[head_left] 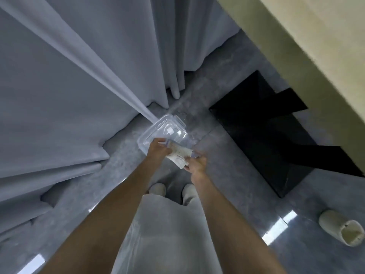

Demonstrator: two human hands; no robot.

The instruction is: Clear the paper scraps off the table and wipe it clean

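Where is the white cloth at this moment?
Head view, centre: the white cloth lies between the left hand and right hand, which grips it, against the clear container.

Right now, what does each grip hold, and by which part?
The left grip holds the clear box at its near rim; the right grip holds the cloth by its near end.

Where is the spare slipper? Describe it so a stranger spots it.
Find the black slab on the grey floor at the right. Below it in the picture lies a cream slipper, alone. Unlike the pair on the person's feet, it is empty, its opening showing.
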